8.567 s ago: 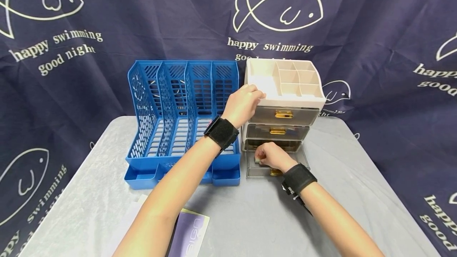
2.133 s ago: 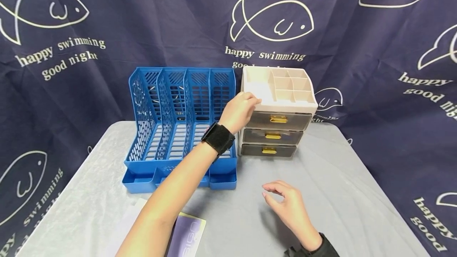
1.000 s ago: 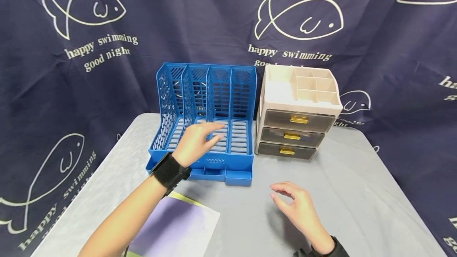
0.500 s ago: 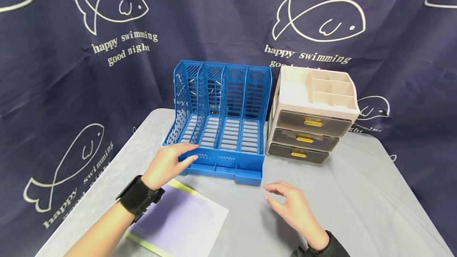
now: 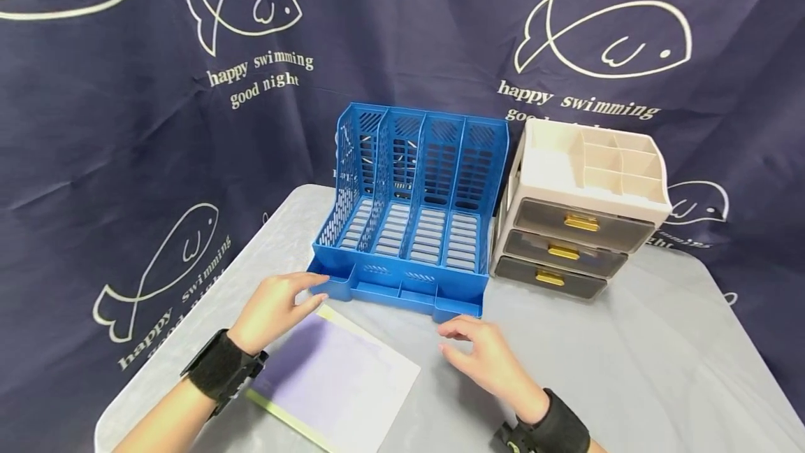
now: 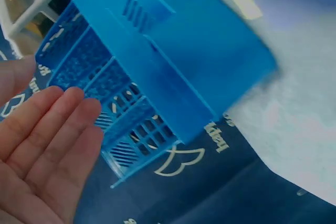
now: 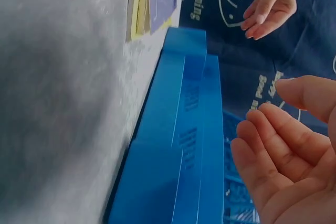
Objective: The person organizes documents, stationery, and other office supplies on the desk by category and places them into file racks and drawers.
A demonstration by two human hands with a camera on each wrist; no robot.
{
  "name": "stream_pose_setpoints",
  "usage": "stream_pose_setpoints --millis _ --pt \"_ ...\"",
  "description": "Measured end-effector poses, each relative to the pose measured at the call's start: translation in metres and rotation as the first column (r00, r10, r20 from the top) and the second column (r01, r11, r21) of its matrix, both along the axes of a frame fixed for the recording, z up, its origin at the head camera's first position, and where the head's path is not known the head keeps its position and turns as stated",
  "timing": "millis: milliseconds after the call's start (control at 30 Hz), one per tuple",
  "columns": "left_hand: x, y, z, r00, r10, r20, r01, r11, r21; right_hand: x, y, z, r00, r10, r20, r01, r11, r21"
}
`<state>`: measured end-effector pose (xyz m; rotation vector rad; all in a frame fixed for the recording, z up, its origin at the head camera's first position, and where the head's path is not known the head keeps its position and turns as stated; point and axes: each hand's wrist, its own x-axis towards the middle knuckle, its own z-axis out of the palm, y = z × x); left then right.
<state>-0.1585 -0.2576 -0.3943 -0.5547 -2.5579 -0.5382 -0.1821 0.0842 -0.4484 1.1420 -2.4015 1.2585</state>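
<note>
My left hand (image 5: 273, 310), fingers loosely extended and holding nothing, is over the upper left corner of a stack of purple and white books or pads (image 5: 346, 383). It is near the front left of a blue file rack (image 5: 402, 264); the left wrist view shows its bare palm and straight fingers (image 6: 47, 145). My right hand (image 5: 487, 362) hovers at the rack's front right corner, to the right of the stack. Its thumb and fingers (image 7: 283, 135) are gently bent and apart, with nothing between them.
A white drawer unit (image 5: 594, 187) stands right of the rack, its three grey drawers (image 5: 560, 254) closed and a divided tray on top. Both stand on a grey cloth-covered table (image 5: 660, 355). A dark blue fish-print curtain (image 5: 402, 40) hangs behind.
The bottom drawer, earlier pulled out with my right hand in it, is closed. My left hand has left the drawer unit's top and come over the stack. The head view has turned left.
</note>
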Motion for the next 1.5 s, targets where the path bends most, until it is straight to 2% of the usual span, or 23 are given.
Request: stream_pose_setpoints --millis 233,333,400,500,567,733,867,1000,1133,1200,1300,1367,1500 --pt "0.006 -0.009 -0.016 0.999 0.01 0.046 -0.008 0.999 -0.039 0.006 -0.01 0.001 0.998 0.064 0.008 -0.065 0.993 0.102" --pt "0.009 -0.015 -0.023 0.996 0.022 0.091 -0.016 0.998 -0.068 0.009 -0.015 0.001 0.991 0.129 -0.043 -0.121 0.98 0.158" --pt "0.012 -0.021 -0.027 0.991 0.03 0.129 -0.019 0.996 -0.089 0.01 -0.02 -0.001 0.975 0.189 -0.117 -0.164 0.967 0.196" --pt "0.014 -0.029 -0.032 0.979 0.038 0.199 -0.017 0.994 -0.108 0.014 -0.027 -0.004 0.93 0.29 -0.225 -0.226 0.936 0.271" --pt "0.014 -0.034 -0.035 0.967 0.045 0.252 -0.016 0.993 -0.116 0.017 -0.032 -0.007 0.898 0.355 -0.259 -0.267 0.909 0.319" --pt "0.012 -0.04 -0.047 0.939 0.02 0.343 0.023 0.992 -0.12 0.027 -0.041 -0.012 0.849 0.46 -0.26 -0.322 0.841 0.434" --pt "0.012 -0.039 -0.056 0.934 0.006 0.358 0.039 0.992 -0.119 0.033 -0.047 -0.016 0.815 0.522 -0.25 -0.339 0.78 0.525" --pt "0.011 -0.039 -0.061 0.931 0.06 0.359 -0.021 0.993 -0.113 0.035 -0.053 -0.016 0.796 0.563 -0.22 -0.354 0.729 0.585" --pt "0.009 -0.04 -0.065 0.909 0.138 0.393 -0.102 0.989 -0.112 0.036 -0.059 -0.013 0.775 0.584 -0.242 -0.32 0.692 0.646" --pt "0.008 -0.041 -0.066 0.898 0.16 0.409 -0.125 0.986 -0.111 0.037 -0.062 -0.011 0.768 0.6 -0.224 -0.32 0.662 0.678" --pt "0.005 -0.041 -0.068 0.889 0.165 0.427 -0.142 0.986 -0.084 0.039 -0.066 -0.01 0.771 0.614 -0.167 -0.344 0.623 0.703" --pt "0.004 -0.04 -0.068 0.882 0.16 0.444 -0.148 0.987 -0.062 0.039 -0.067 -0.011 0.77 0.617 -0.162 -0.343 0.615 0.71" --pt "-0.001 -0.04 -0.066 0.852 0.144 0.503 -0.161 0.987 -0.01 0.04 -0.067 -0.013 0.769 0.606 -0.203 -0.304 0.626 0.718"
